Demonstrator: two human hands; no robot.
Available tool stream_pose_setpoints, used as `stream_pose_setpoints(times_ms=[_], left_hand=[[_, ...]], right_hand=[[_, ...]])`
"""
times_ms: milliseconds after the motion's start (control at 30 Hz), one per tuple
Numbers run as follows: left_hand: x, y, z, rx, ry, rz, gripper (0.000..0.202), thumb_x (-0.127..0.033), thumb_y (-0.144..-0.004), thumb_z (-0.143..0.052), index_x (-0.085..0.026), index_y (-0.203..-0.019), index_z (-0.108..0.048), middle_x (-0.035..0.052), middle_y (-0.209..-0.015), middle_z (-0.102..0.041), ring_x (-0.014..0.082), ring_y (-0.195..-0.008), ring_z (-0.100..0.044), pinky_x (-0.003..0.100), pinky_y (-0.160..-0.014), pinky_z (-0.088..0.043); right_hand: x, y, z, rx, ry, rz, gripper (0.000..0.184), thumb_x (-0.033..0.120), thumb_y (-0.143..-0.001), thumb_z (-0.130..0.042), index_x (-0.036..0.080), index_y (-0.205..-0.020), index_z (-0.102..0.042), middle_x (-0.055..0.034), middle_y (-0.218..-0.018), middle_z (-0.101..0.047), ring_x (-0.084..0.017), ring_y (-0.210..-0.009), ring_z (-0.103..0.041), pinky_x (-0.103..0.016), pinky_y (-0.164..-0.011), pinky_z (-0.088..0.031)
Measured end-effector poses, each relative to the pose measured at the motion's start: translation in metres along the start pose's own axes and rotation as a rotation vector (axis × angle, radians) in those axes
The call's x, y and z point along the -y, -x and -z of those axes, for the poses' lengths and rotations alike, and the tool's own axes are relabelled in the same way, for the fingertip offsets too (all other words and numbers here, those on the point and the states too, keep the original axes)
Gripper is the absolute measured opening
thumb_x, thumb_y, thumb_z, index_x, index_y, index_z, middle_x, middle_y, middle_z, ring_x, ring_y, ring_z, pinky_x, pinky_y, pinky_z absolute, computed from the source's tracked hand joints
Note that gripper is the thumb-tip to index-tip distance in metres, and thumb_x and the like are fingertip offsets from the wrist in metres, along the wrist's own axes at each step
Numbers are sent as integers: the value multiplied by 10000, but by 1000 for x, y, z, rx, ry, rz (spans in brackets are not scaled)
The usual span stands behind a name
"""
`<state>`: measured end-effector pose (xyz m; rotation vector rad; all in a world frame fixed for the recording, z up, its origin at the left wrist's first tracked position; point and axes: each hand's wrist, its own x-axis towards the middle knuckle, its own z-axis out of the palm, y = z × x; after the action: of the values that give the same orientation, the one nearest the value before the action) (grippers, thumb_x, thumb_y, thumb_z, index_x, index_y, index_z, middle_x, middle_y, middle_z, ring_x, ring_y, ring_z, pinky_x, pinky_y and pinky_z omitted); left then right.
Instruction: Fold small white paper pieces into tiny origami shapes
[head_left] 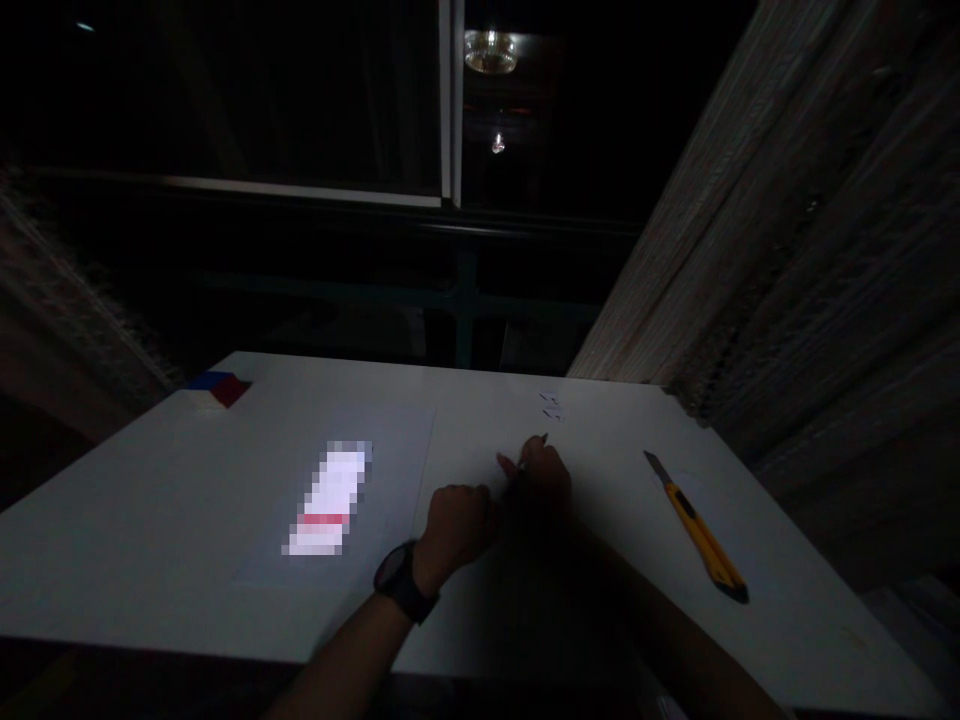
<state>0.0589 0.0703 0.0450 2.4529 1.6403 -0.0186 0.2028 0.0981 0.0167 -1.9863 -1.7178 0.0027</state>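
The room is dim. My left hand point(457, 522), with a dark watch point(401, 582) on the wrist, rests as a loose fist on a white board point(187, 480). Whether it holds anything is hidden. My right hand point(544, 475) lies just beyond it, fingers pinched around a thin dark pen or pencil point(534, 450) whose tip points up and away. Faint small marks point(551, 405) show on the board ahead of the pen. A sheet of paper point(409, 450) lies under and left of my hands.
A yellow utility knife point(701, 535) with its blade out lies on the board to the right. A bright phone-like screen point(330, 497) glows left of my hands. A small blue and red object point(219, 385) sits at the far left corner. A rough wall stands at right.
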Motion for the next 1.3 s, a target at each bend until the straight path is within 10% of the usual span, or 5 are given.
stream_pose_setpoints(times_ms=[233, 667, 1300], left_hand=[[4, -2, 0, 38, 14, -10, 413, -400, -865, -284, -162, -925, -616, 136, -834, -665, 260, -818, -629, 358, -681, -442], [6, -4, 4, 90, -2, -68, 326, -294, -847, -329, -152, -1002, -579, 141, -909, -657, 266, -860, -621, 378, -706, -464], [6, -6, -3, 27, -22, -59, 333, -315, -858, -291, -160, -923, -579, 133, -821, -663, 264, -805, -631, 369, -660, -456]], right_hand=[[4, -15, 6, 182, 115, 28, 237, 323, -757, -581, 183, -901, -454, -47, -737, -540, -161, -639, -491, -234, -534, -230], [-94, -69, 25, 109, -209, 131, 185, 79, -628, -485, 214, -726, -405, -12, -752, -600, -153, -672, -548, -219, -582, -340], [-93, -81, 22, 113, -211, 156, 210, 89, -609, -580, 197, -729, -445, -25, -866, -647, -171, -806, -567, -261, -682, -375]])
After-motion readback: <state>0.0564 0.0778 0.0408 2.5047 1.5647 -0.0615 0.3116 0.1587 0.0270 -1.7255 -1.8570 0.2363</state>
